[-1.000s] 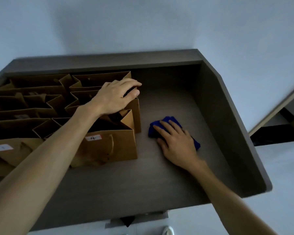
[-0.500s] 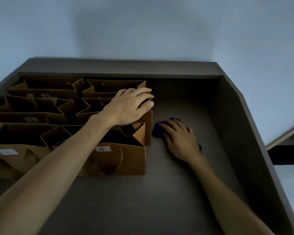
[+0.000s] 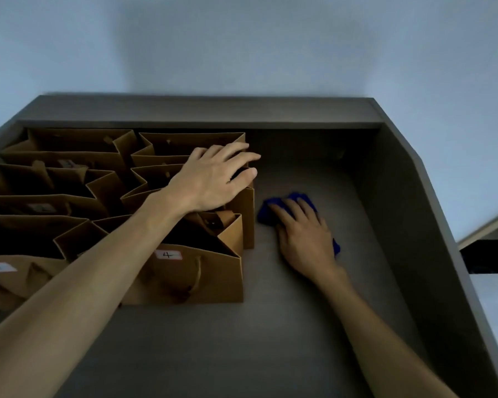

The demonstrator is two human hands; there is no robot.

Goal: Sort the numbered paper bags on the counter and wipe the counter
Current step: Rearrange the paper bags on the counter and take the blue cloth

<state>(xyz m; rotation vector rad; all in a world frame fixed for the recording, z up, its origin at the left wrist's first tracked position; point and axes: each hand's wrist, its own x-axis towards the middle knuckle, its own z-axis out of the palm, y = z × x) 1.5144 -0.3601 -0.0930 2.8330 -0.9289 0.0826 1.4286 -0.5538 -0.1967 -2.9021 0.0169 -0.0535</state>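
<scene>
A single head-worn wide-angle camera looked forward and steeply down from above the near edge of the counter (image 3: pixel 270 340); it faced the back wall (image 3: pixel 242 38), close enough that both forearms filled the lower frame; no second view shared the scene.

Dim, bluish, soft light; wide-angle bending at edges.

Open brown paper bags (image 3: pixel 104 196) upright, crowded at counter (image 3: pixel 213 340) left; blue cloth (image 3: pixel 273 208) beside.

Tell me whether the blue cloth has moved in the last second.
Yes. The right hand slid the blue cloth left, nearly against the paper bags.
</scene>
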